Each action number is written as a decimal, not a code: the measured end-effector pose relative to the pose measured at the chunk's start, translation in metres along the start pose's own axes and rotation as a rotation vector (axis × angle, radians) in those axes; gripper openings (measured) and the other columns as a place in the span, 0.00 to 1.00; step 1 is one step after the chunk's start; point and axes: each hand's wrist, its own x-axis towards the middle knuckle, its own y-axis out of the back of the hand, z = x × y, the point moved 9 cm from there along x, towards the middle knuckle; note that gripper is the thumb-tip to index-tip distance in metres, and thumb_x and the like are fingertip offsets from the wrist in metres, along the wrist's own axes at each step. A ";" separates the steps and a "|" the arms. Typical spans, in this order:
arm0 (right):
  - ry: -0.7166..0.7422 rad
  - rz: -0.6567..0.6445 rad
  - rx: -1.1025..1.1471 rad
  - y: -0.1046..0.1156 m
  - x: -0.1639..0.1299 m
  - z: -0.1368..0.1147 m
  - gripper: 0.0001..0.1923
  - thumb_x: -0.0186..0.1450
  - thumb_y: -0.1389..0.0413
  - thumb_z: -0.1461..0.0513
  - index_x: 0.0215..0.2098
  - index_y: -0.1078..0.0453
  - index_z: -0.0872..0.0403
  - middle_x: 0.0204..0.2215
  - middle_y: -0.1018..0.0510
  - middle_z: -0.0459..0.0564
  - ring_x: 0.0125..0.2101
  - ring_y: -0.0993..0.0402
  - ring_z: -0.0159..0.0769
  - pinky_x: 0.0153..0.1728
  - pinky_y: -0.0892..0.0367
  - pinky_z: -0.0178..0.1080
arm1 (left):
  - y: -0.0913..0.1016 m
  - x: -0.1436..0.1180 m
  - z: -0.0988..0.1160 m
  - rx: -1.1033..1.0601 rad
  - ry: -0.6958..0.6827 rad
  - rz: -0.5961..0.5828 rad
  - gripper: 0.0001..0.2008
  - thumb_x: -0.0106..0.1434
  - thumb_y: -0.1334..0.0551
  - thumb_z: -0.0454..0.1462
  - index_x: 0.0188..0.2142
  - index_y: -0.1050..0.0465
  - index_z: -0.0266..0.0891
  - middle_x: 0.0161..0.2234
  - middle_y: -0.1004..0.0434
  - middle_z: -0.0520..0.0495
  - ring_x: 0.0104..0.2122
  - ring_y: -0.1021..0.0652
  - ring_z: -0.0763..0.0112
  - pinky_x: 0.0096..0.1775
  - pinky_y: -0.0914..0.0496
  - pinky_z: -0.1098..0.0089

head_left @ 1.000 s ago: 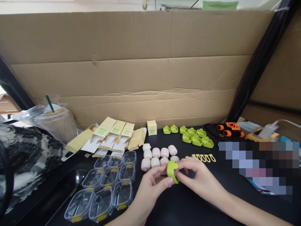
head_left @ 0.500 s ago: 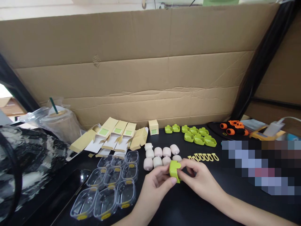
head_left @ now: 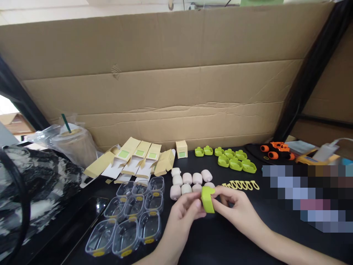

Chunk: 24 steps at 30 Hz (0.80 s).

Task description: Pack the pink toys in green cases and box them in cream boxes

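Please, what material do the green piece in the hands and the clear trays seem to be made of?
The green piece, held by both hands, looks like matte moulded plastic or silicone: even colour, rounded edges. The clear trays seem thin glossy plastic: transparent, with bright reflections.

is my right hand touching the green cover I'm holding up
Touching. In the head view the right hand has its fingertips pressed on the right edge of the green cover, with the left hand gripping its other side.
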 end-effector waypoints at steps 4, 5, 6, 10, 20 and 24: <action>-0.004 -0.034 0.039 -0.004 0.001 0.001 0.12 0.57 0.44 0.56 0.27 0.25 0.56 0.15 0.42 0.40 0.17 0.52 0.26 0.17 0.52 0.31 | 0.002 -0.001 -0.002 0.040 0.025 0.025 0.18 0.45 0.27 0.45 0.31 0.23 0.35 0.31 0.18 0.46 0.33 0.20 0.65 0.38 0.26 0.67; 0.002 -0.045 0.045 -0.004 0.001 0.000 0.12 0.58 0.44 0.56 0.27 0.25 0.56 0.15 0.40 0.40 0.17 0.51 0.26 0.17 0.51 0.31 | 0.002 -0.002 -0.002 0.048 0.029 0.030 0.17 0.45 0.27 0.45 0.29 0.24 0.35 0.30 0.18 0.47 0.32 0.20 0.66 0.38 0.27 0.67; 0.008 -0.056 0.049 -0.005 0.001 -0.002 0.11 0.58 0.44 0.56 0.28 0.25 0.56 0.16 0.38 0.41 0.17 0.51 0.26 0.17 0.50 0.31 | 0.001 -0.003 -0.002 0.055 0.028 0.029 0.16 0.45 0.27 0.45 0.28 0.24 0.35 0.28 0.19 0.47 0.31 0.21 0.67 0.37 0.27 0.68; 0.001 -0.123 0.093 -0.006 -0.002 -0.003 0.13 0.61 0.44 0.55 0.31 0.25 0.56 0.18 0.34 0.42 0.16 0.46 0.25 0.16 0.46 0.30 | -0.004 -0.005 0.005 0.074 -0.015 0.003 0.15 0.46 0.28 0.44 0.25 0.26 0.36 0.25 0.21 0.50 0.29 0.23 0.70 0.36 0.29 0.70; 0.019 -0.306 0.186 -0.019 -0.010 -0.005 0.31 0.54 0.35 0.56 0.53 0.41 0.48 0.39 0.31 0.47 0.28 0.33 0.32 0.31 0.32 0.36 | 0.003 0.000 0.005 0.085 -0.113 -0.007 0.15 0.49 0.29 0.45 0.27 0.28 0.37 0.27 0.25 0.50 0.30 0.27 0.70 0.35 0.34 0.73; 0.055 -0.247 0.094 -0.016 -0.011 -0.012 0.20 0.54 0.39 0.61 0.45 0.37 0.51 0.33 0.28 0.46 0.30 0.33 0.35 0.34 0.33 0.37 | -0.002 0.000 0.000 0.070 -0.066 -0.038 0.17 0.47 0.29 0.47 0.26 0.30 0.37 0.26 0.27 0.51 0.29 0.27 0.71 0.34 0.34 0.72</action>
